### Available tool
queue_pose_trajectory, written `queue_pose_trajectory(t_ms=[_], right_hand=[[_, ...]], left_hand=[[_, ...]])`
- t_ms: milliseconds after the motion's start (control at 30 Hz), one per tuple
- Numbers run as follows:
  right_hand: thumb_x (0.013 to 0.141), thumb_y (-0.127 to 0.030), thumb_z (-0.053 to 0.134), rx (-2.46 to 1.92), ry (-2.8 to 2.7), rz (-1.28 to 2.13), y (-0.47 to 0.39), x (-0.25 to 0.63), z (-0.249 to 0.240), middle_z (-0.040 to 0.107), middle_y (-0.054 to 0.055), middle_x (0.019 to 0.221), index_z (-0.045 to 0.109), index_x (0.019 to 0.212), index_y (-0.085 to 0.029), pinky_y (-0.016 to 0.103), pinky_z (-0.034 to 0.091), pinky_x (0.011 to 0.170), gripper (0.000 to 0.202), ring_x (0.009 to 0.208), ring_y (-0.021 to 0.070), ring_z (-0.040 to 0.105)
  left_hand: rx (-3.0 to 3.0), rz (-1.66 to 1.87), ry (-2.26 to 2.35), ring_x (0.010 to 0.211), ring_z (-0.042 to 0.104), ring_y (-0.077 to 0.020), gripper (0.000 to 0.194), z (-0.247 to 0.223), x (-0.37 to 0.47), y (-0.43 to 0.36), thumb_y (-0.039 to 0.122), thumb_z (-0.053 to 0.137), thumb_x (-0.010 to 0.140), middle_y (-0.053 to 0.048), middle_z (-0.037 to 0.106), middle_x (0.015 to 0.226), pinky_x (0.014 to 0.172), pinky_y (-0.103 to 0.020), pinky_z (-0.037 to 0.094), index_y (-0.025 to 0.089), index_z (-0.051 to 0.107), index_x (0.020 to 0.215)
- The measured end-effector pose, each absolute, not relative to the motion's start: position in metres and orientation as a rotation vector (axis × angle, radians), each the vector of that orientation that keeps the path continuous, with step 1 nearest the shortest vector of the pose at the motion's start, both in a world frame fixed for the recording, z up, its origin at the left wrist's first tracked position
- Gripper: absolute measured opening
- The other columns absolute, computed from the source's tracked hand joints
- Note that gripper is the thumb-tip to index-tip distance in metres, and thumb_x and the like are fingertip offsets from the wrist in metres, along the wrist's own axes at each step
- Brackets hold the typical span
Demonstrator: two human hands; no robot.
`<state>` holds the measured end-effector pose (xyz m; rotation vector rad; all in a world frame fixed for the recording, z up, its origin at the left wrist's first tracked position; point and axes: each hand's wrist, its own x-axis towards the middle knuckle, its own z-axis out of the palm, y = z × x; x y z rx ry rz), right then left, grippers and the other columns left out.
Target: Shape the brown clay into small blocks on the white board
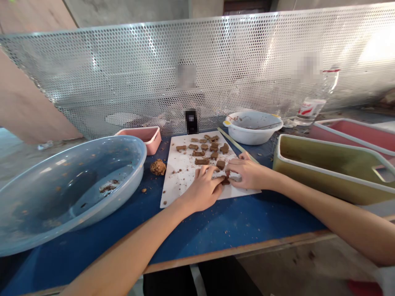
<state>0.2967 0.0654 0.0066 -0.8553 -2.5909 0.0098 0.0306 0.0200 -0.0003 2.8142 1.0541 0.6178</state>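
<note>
On the white board [182, 181] lie several small brown clay-like pieces [202, 162], some blocky and some irregular, with crumbs scattered around them. My left hand [205, 189] rests low on the board, its fingertips closed against a small dark brown clay piece [226, 180]. From the other side my right hand [243, 170] pinches the same piece, its fingers bent and partly hiding it. A squarish brown block [220, 165] sits just beyond the fingertips. Left of the board is a rough brown lump [158, 167].
A large blue basin [135, 181] stands at left, a pink tray [153, 142] behind it. A white basin [256, 133], a pale stick [236, 142] and a water bottle [311, 107] are farther back. Olive bin [324, 181] and pink bin [352, 125] stand right. Perforated metal screen [138, 82] closes the back.
</note>
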Motion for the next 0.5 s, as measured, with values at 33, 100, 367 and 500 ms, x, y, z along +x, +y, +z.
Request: queue_pose_trajectory(t_ms=[33,100,367,500], right_hand=[[0.095,-0.026,0.068,-0.858,-2.59,0.013,0.0654,0.2959,0.0058,0.074,0.003,0.094,0.069,0.099,-0.022,0.042,0.03,0.095,0.006,0.09,0.022,0.067],[0.095,-0.026,0.067,-0.862,-2.587,0.012,0.0651,0.295,0.0054,0.074,0.003,0.094,0.069,0.099,-0.022,0.042,0.03,0.094,0.006,0.09,0.0222,0.067],[0.093,-0.024,0.067,-0.877,-2.586,-0.035,0.0638,0.298,0.012,0.075,0.004,0.094,0.068,0.1,-0.022,0.042,0.032,0.092,0.007,0.083,0.0211,0.063],[0.091,-0.022,0.067,-0.865,-2.595,-0.047,0.0643,0.2979,0.0101,0.075,0.004,0.093,0.068,0.099,-0.022,0.042,0.031,0.09,0.008,0.083,0.0214,0.063]], left_hand=[[2.814,0.619,1.054,0.14,0.046,-0.0404,0.038,-0.0004,0.0306,0.0201,0.023,0.054,0.112,-0.019,0.058,0.148,0.118,-0.064,0.049,0.019,0.076,0.144],[2.812,0.624,1.054,0.14,0.046,-0.0405,0.037,-0.0006,0.0308,0.0202,0.022,0.055,0.112,-0.019,0.058,0.148,0.118,-0.065,0.049,0.02,0.077,0.142],[2.747,0.702,1.071,0.137,0.048,-0.0387,0.032,-0.0001,0.0297,0.0203,0.021,0.053,0.112,-0.019,0.061,0.143,0.117,-0.065,0.051,0.017,0.077,0.132],[2.696,0.77,1.079,0.139,0.048,-0.0369,0.029,0.0004,0.0279,0.0207,0.02,0.054,0.111,-0.017,0.062,0.141,0.119,-0.062,0.051,0.018,0.079,0.125]])
